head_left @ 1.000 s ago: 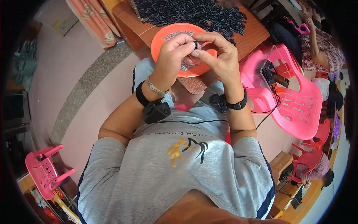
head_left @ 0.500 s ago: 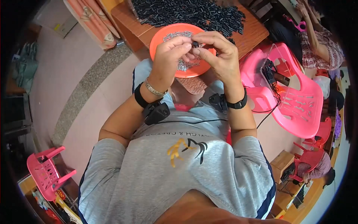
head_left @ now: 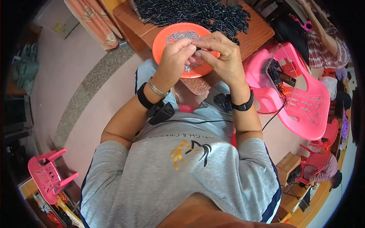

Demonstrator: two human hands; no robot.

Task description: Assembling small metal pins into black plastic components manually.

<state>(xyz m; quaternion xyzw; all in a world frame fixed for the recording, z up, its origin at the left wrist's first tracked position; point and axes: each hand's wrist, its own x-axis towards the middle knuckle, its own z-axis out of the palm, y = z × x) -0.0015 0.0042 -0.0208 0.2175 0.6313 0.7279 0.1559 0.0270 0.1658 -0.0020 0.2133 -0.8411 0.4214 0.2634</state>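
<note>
My left hand [head_left: 175, 57] and my right hand [head_left: 219, 52] meet above an orange-red round plate [head_left: 159, 41]. Between their pinched fingertips is a small black piece [head_left: 198, 48], mostly hidden by the fingers, so its exact kind does not show. Both hands are closed on it. Small silvery metal parts [head_left: 182, 35] lie scattered on the plate under my hands. Just beyond the plate spreads a big heap of short black cylindrical pieces [head_left: 190, 13].
The plate and heap rest on a brown wooden table [head_left: 255, 36]. At right stands a pink plastic chair [head_left: 304, 110] with a black device and cables [head_left: 279, 74]. Another pink chair [head_left: 47, 176] is at lower left. A person's arm [head_left: 323, 34] shows at upper right.
My fingertips have drawn closer together around the black piece, which shows less and sits slightly lower. The person at upper right has shifted an arm.
</note>
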